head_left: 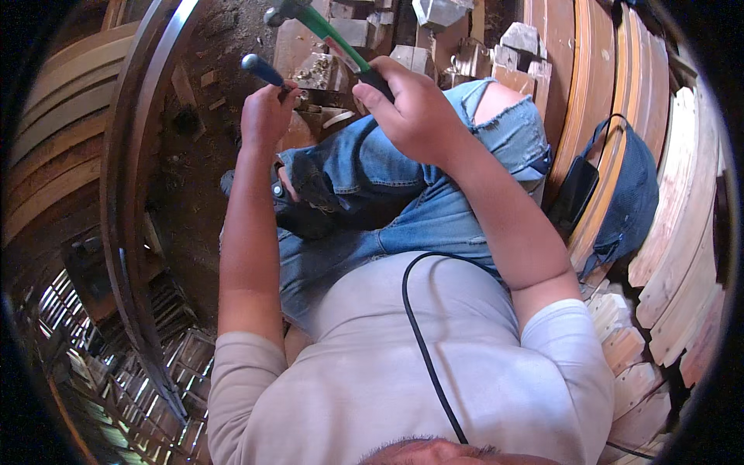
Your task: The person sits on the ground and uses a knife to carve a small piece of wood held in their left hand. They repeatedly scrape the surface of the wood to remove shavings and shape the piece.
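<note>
My left hand (267, 115) is closed around a blue-handled chisel (262, 70). Its rounded handle end sticks up above the fist, while the blade is mostly hidden by my fingers. In my right hand (415, 112) is a hammer (332, 40), gripped by the black lower part of its green handle. The hammer's metal head is raised to the upper left, above and apart from the chisel's end. Beside my left fingers lies a wooden piece (314, 74) with wood chips on it.
Several cut wooden blocks (523, 46) stand beyond my legs. Long boards (577, 85) are stacked on the right, with a dark blue bag (632, 186) on them. A dark curved beam (128, 170) runs along the left, near more boards (62, 132). A black cable (411, 310) crosses my shirt.
</note>
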`<state>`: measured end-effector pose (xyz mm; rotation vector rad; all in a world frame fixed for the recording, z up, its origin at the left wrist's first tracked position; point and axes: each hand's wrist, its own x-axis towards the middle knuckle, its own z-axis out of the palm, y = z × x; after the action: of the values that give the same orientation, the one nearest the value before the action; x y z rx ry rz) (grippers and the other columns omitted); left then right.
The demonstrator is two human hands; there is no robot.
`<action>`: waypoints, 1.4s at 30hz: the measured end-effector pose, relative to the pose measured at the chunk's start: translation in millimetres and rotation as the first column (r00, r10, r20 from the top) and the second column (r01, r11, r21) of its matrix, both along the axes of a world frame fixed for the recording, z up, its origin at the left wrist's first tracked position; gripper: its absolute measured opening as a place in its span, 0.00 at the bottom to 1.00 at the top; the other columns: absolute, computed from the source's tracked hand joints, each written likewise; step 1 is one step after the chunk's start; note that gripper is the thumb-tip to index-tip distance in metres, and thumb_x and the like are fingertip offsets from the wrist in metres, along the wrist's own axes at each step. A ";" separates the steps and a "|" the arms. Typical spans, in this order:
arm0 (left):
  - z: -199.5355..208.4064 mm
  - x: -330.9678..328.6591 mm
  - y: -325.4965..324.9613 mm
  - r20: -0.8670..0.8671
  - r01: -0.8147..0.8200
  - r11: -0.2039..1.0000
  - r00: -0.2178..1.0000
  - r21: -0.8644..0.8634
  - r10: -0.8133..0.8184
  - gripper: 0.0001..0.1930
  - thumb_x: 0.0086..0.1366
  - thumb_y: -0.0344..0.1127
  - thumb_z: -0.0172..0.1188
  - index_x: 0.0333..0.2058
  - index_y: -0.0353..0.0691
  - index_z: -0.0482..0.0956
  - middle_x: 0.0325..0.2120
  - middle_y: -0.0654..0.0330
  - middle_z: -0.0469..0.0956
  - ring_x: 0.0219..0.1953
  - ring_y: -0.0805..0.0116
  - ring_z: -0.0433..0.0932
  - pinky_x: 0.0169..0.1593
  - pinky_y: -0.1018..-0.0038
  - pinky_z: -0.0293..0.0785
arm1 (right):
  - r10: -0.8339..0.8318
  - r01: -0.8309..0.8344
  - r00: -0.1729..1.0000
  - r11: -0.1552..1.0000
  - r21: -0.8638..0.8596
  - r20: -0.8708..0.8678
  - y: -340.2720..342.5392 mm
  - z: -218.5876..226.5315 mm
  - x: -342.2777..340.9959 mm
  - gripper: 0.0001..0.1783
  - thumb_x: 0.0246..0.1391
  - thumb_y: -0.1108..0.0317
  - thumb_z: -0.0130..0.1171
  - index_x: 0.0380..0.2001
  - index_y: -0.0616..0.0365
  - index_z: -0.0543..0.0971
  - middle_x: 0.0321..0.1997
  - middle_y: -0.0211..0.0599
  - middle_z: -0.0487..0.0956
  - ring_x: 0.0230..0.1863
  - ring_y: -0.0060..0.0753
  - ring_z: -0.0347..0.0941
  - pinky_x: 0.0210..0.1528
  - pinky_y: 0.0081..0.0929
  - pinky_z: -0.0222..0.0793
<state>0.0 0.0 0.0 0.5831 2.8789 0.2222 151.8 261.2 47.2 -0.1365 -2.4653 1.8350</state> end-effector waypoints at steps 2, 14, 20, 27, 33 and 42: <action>8.7 -17.9 -14.8 0.038 0.006 0.994 0.999 0.112 -0.011 0.14 0.68 0.45 0.68 0.44 0.43 0.90 0.35 0.46 0.86 0.40 0.46 0.87 0.44 0.57 0.81 | 0.004 -0.004 1.000 1.000 -0.013 -0.009 -3.8 -7.4 -11.5 0.24 0.69 0.52 0.57 0.54 0.62 0.76 0.43 0.66 0.83 0.50 0.72 0.79 0.51 0.58 0.73; -17.0 -3.5 -1.3 0.049 0.061 0.998 0.997 0.003 -0.061 0.16 0.69 0.49 0.68 0.44 0.45 0.91 0.33 0.45 0.87 0.39 0.47 0.88 0.41 0.60 0.80 | -0.161 0.161 0.986 0.987 0.006 0.046 17.6 -53.7 -12.2 0.20 0.72 0.54 0.56 0.45 0.64 0.76 0.31 0.54 0.79 0.35 0.56 0.78 0.40 0.46 0.71; -4.2 4.2 13.5 0.069 0.014 0.999 0.998 -0.033 -0.012 0.12 0.67 0.45 0.69 0.43 0.46 0.91 0.33 0.46 0.86 0.38 0.46 0.86 0.42 0.58 0.81 | -0.154 0.154 0.986 0.988 0.002 0.057 19.1 -51.1 -11.0 0.19 0.71 0.55 0.57 0.45 0.64 0.76 0.31 0.54 0.80 0.35 0.54 0.79 0.40 0.45 0.71; -6.7 4.2 10.7 0.023 0.082 0.996 0.996 -0.025 -0.081 0.12 0.65 0.45 0.70 0.41 0.45 0.90 0.35 0.47 0.87 0.40 0.46 0.86 0.44 0.57 0.81 | -0.098 0.095 0.995 0.990 0.101 0.025 22.0 -20.3 1.8 0.21 0.69 0.54 0.58 0.48 0.63 0.76 0.37 0.64 0.82 0.45 0.71 0.79 0.46 0.58 0.73; 1.5 8.8 16.2 0.029 0.097 0.993 0.995 -0.063 -0.095 0.13 0.66 0.46 0.69 0.40 0.43 0.89 0.34 0.47 0.86 0.40 0.44 0.85 0.44 0.52 0.80 | -0.025 0.036 0.997 0.989 0.144 -0.075 23.7 33.3 25.4 0.15 0.67 0.59 0.62 0.48 0.58 0.77 0.32 0.58 0.82 0.40 0.66 0.81 0.39 0.53 0.74; -5.0 8.9 6.1 -0.032 0.144 0.990 0.989 0.002 -0.144 0.25 0.67 0.55 0.67 0.30 0.33 0.86 0.31 0.42 0.84 0.38 0.38 0.84 0.43 0.50 0.80 | 0.112 -0.038 0.987 0.862 0.505 -0.117 20.7 44.7 28.0 0.13 0.68 0.59 0.61 0.46 0.54 0.73 0.24 0.50 0.80 0.28 0.62 0.80 0.27 0.55 0.72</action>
<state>8.9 6.1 -5.0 0.7982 2.8513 0.1991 179.8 281.9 91.9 0.1188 -2.7716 1.1104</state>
